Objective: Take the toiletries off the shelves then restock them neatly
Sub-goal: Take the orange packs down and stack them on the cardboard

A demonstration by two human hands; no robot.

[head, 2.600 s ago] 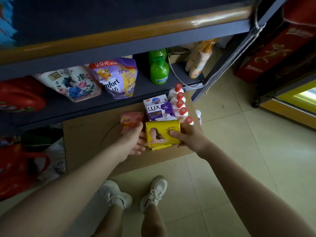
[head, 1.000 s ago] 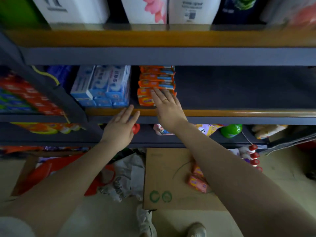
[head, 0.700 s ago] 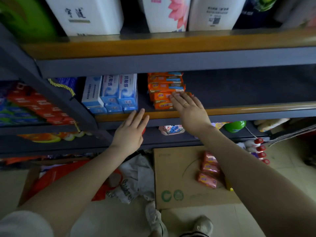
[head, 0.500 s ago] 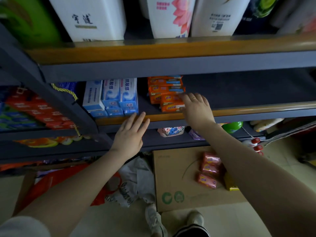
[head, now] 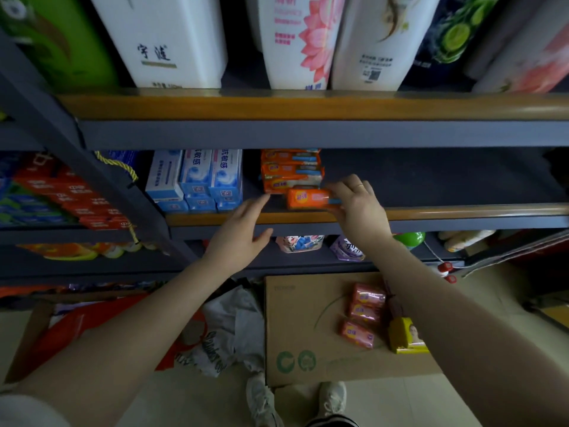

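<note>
My right hand [head: 358,204] grips an orange soap pack [head: 308,197] by its right end, at the front edge of the middle shelf [head: 462,212]. A stack of matching orange packs [head: 291,169] sits just behind it. My left hand [head: 241,231] hovers open, fingers spread, below and to the left of the pack, in front of the shelf lip. Blue and white toothpaste boxes [head: 203,177] stand to the left of the stack. On the cardboard box [head: 295,328] on the floor lie three pink soap packs [head: 361,315] and a yellow soap pack [head: 406,335].
Large white and green refill bags [head: 295,41] fill the top shelf. The shelf below holds pouches [head: 300,241] and a green bottle [head: 409,237]. Red-capped bottles [head: 445,271] stand right of the box. A red bag [head: 70,328] and crumpled plastic [head: 231,328] lie on the floor by my shoes [head: 264,402].
My view rose from the floor box to the middle shelf. My right hand reached the orange stack and pulled one pack forward to the shelf edge. My left hand rose toward it.
</note>
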